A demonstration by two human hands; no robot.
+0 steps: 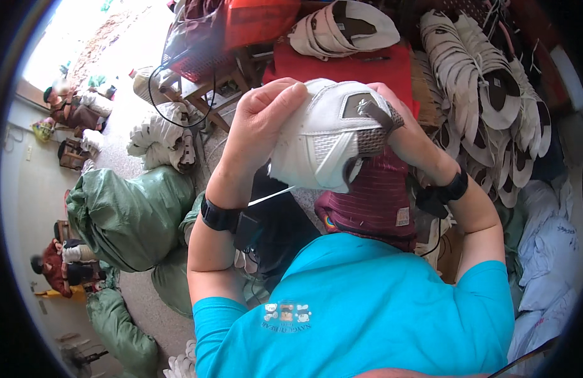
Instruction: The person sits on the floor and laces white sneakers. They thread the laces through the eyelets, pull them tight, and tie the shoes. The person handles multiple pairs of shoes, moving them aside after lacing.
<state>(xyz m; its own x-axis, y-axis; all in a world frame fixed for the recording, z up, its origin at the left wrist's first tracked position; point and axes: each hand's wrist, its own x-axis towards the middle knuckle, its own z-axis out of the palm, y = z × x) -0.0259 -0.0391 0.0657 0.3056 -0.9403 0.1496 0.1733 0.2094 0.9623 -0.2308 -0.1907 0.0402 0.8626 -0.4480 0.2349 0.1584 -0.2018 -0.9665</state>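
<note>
A white shoe upper (313,142) with brown mesh and a dark patch is raised in front of my chest. My left hand (264,112) grips its left edge, the thumb lying on top. At the right end, near the brown mesh, my right hand (410,135) holds the same upper; most of those fingers are hidden behind it. A white cord (271,196) runs from below the upper toward my left wrist. Beyond my hands, a red cloth (329,69) covers the work surface, and a stack of white uppers (345,30) lies on it.
At the right hang long bundles of uppers (474,75), with pale sacks (550,252) below. Green sacks (131,214) and a bundle of white pieces (159,135) stand on the left floor. A red basket (200,63) rests on a wooden stool. Other people (55,268) sit far left.
</note>
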